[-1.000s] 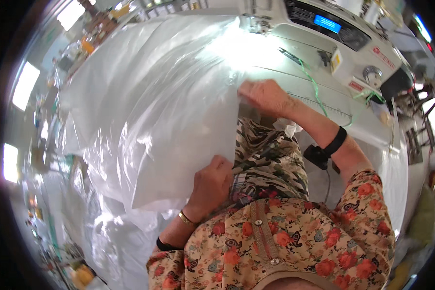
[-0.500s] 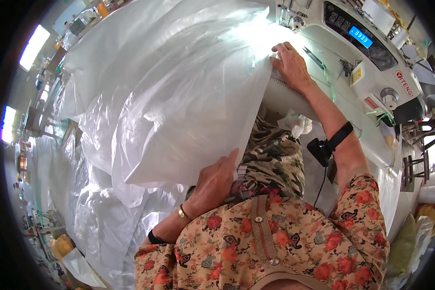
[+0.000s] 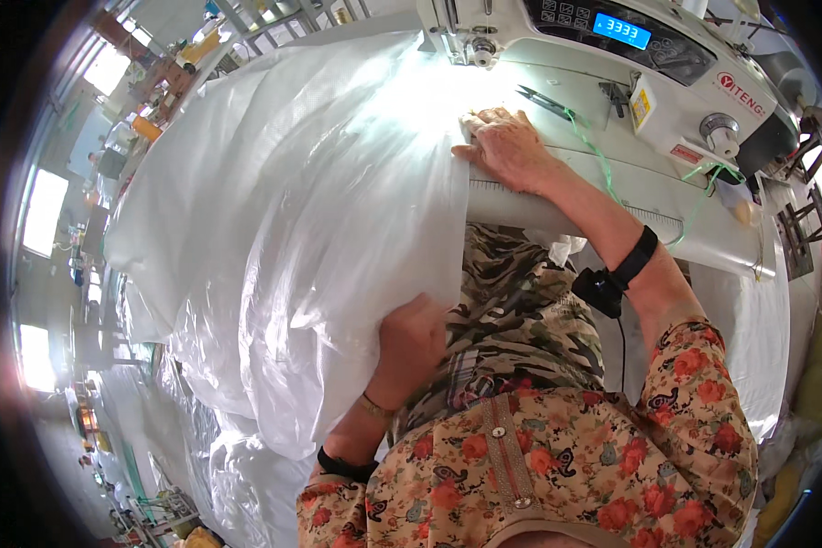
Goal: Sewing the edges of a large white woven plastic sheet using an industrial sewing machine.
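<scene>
A large translucent white plastic sheet spreads in folds over the left of the sewing table and hangs down past my lap. My left hand, slightly blurred, is closed on the sheet's right edge low down, close to my lap. Farther up that edge, my right hand rests palm down on the table, fingers stretched out, with its fingertips and thumb at the sheet's edge. Just beyond it stands the sewing machine; bright lamp glare hides the stitching spot.
Dark thread snips lie on the table right of the machine's needle end, beside a loose green cord. A ruler strip runs along the table's front edge. More crumpled plastic lies at lower left. Stools stand at far right.
The view has shifted, so the machine sits farther left. My left hand has moved up along the sheet's edge, and its folds hang straighter. My right hand lies flatter near the needle.
</scene>
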Motion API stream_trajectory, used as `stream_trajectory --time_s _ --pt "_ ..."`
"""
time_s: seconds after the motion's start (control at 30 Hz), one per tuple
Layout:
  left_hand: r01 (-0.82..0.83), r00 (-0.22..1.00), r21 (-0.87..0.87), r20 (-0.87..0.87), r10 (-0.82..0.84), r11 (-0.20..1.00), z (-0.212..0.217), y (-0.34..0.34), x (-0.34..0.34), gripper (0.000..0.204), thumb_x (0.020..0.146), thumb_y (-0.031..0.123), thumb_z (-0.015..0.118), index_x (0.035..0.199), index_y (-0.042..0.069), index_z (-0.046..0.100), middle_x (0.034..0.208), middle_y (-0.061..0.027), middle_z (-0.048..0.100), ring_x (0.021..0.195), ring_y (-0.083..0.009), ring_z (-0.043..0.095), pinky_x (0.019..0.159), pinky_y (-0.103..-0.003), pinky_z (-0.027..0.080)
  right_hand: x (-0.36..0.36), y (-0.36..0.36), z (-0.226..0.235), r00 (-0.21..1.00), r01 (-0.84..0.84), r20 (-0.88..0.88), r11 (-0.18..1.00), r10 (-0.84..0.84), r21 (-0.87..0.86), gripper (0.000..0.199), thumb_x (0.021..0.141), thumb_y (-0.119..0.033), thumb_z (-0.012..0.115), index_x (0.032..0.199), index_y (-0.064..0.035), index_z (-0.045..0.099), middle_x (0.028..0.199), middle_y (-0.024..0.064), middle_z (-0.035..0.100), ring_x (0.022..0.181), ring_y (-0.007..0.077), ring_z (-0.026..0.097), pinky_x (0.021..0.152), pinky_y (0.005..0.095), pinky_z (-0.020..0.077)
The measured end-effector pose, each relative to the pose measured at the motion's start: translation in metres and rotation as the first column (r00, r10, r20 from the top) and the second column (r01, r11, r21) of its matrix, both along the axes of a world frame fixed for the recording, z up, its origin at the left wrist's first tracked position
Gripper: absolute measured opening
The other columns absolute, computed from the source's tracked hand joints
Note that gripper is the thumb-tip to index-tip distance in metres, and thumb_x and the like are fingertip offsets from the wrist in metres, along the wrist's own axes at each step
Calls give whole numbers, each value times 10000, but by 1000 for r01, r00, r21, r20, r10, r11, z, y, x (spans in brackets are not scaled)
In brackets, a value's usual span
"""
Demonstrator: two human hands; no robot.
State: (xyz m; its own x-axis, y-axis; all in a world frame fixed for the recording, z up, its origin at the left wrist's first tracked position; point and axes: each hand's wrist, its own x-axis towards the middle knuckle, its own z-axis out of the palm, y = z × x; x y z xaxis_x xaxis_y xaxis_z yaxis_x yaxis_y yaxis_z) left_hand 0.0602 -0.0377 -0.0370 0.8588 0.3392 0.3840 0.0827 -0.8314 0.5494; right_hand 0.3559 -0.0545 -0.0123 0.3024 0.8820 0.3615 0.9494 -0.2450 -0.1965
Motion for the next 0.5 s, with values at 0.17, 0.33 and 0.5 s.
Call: stream_trajectory --time_s 0.17,0.33,0.5 --pt "-10 1000 24 13 9 1000 9 31 28 176 757 2 536 858 9 680 700 -151 542 602 -337 560 578 -417 442 -13 -3 5 999 -38 -29 999 37 -36 568 931 -518 492 1172 -9 567 1210 184 578 1192 318 511 1004 507 361" --pt "-46 999 99 34 42 994 28 52 64 137 780 28 532 816 22 663 693 -168 574 627 -360 573 608 -432 447 -23 -11 26 994 -85 -81 978 71 -193 753 917 -564 484 1390 18 422 1455 239 400 1363 344 369 1093 478 282" --pt "-35 996 235 -67 52 971 54 72 106 172 830 80 516 815 42 683 723 -183 621 684 -376 609 666 -439 482 -18 -11 9 996 -89 -21 994 88 -57 631 911 -500 528 1294 1 498 1309 203 517 1214 334 498 1012 483 355"
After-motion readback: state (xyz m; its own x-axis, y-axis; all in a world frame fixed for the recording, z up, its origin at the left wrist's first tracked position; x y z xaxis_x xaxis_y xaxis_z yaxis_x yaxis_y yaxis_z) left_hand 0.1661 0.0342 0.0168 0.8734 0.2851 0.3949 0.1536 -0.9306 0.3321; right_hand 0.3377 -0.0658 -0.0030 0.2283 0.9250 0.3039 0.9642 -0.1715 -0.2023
